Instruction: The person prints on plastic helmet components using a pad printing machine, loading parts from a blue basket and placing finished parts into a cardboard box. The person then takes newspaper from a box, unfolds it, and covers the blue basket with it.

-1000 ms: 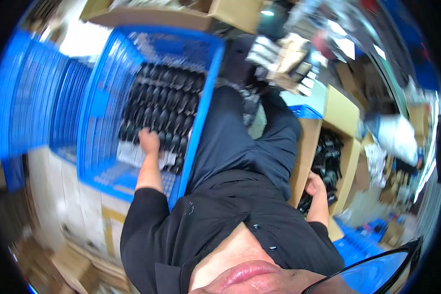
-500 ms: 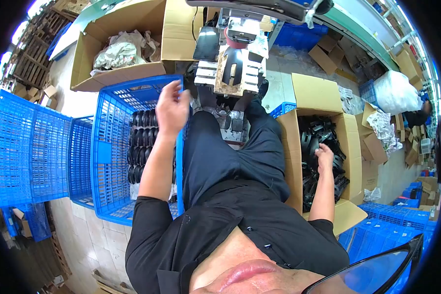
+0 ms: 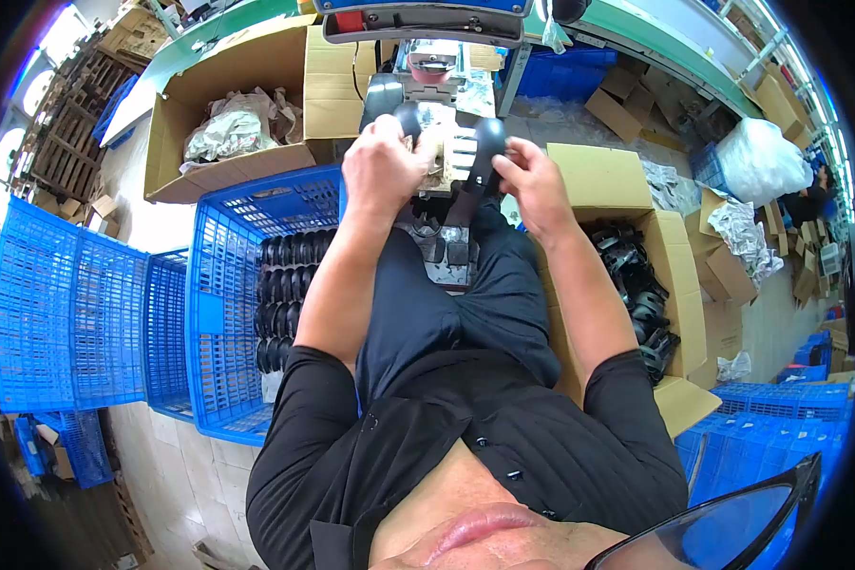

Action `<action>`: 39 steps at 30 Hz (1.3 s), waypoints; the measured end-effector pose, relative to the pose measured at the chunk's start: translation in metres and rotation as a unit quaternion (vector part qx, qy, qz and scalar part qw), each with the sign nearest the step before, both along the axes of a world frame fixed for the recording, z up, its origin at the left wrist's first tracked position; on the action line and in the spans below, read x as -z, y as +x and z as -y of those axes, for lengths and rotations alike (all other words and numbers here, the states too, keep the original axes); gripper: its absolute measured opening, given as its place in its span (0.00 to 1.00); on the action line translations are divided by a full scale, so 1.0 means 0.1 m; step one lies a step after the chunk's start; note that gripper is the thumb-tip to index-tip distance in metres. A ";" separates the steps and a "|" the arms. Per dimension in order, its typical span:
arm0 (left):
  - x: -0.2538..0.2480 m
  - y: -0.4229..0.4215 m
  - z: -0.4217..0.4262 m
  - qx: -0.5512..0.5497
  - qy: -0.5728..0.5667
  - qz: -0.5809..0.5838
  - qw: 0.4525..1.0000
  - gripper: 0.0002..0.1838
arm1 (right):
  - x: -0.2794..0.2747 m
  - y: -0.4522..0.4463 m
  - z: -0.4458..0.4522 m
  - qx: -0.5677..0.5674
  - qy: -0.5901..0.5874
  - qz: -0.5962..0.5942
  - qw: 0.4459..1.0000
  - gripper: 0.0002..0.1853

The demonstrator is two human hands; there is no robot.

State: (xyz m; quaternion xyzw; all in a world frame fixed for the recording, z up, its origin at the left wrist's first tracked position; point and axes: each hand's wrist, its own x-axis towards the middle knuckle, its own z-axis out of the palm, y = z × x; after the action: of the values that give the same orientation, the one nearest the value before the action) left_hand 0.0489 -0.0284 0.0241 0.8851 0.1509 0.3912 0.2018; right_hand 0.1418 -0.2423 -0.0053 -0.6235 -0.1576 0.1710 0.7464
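My left hand is at the left side of the machine's fixture, its fingers closed around a black curved part; only the rounded top of that part shows. On the other side of the fixture, my right hand pinches a second glossy black curved part between thumb and fingers. This longer piece stands roughly upright, its lower end narrowing toward the machine's base. Whether either part touches the fixture, I cannot tell.
A blue crate to my left holds rows of black curved parts. To my right, an open carton contains loose black parts. The machine head overhangs the fixture. Another carton with crumpled paper stands behind the crate.
My left hand has moved from above the blue crate to the fixture and closed on a black part. My right hand has come out of the carton to the fixture with another.
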 end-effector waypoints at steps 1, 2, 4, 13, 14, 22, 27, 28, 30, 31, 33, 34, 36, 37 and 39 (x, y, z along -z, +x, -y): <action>0.02 -0.10 -0.06 -0.007 -0.006 0.007 1.000 0.19 | -0.05 0.03 -0.15 -0.038 0.017 -0.008 0.999 0.26; 0.03 -0.21 -0.10 -0.017 -0.024 0.016 0.999 0.18 | -0.12 0.02 -0.32 -0.048 0.048 -0.013 0.998 0.26; 0.14 -0.46 -0.26 -0.034 -0.023 0.010 0.999 0.18 | -0.05 0.12 -0.60 -0.058 0.042 0.003 0.997 0.26; 1.19 -1.86 -1.05 -0.169 -0.157 -0.138 0.963 0.19 | 0.23 0.22 -0.90 -0.007 -0.054 0.079 0.995 0.30; 1.40 -2.03 -1.18 -0.201 -0.167 -0.178 0.949 0.21 | 0.27 0.21 -0.82 0.005 -0.056 0.093 0.994 0.29; 3.04 -3.51 -1.89 -0.200 -0.254 -0.600 0.732 0.30 | 1.31 0.59 1.10 0.055 -0.238 0.063 0.968 0.33; 3.42 -3.85 -1.58 -0.131 -0.331 -0.711 0.606 0.28 | 2.07 0.58 2.79 0.051 -0.591 0.110 0.798 0.22; 3.55 -3.89 -1.53 -0.116 -0.325 -0.719 0.604 0.28 | 2.07 0.42 2.89 0.027 -0.647 0.098 0.756 0.22; 3.73 -3.93 -1.43 -0.098 -0.314 -0.728 0.602 0.29 | 2.15 0.10 3.03 -0.004 -0.723 0.068 0.688 0.21; 3.80 -3.94 -1.38 -0.090 -0.307 -0.732 0.602 0.30 | 2.29 -0.01 3.15 -0.011 -0.742 0.053 0.668 0.20; 3.97 -3.94 -1.26 -0.075 -0.313 -0.719 0.616 0.28 | 2.68 -0.23 3.48 0.025 -0.569 -0.111 0.815 0.21; 4.02 -3.92 -1.21 -0.067 -0.324 -0.715 0.616 0.27 | 2.75 -0.30 3.54 0.006 -0.566 -0.123 0.815 0.21; 4.16 -3.91 -1.09 -0.047 -0.336 -0.705 0.623 0.27 | 2.71 -0.40 3.52 -0.083 -0.704 -0.027 0.704 0.22; 4.24 -3.92 -1.01 -0.033 -0.338 -0.699 0.629 0.28 | 2.64 -0.41 3.47 -0.122 -0.762 0.028 0.636 0.22; 4.34 -3.91 -0.91 -0.005 -0.340 -0.688 0.641 0.29 | 2.54 -0.43 3.36 -0.160 -0.808 0.082 0.560 0.22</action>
State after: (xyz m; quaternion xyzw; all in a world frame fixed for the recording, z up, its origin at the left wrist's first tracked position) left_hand -0.3426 0.0625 -0.4102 0.7674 0.3728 -0.4084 0.3245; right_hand 0.0988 -0.5783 -0.2590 -0.9416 -0.1112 0.2917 -0.1261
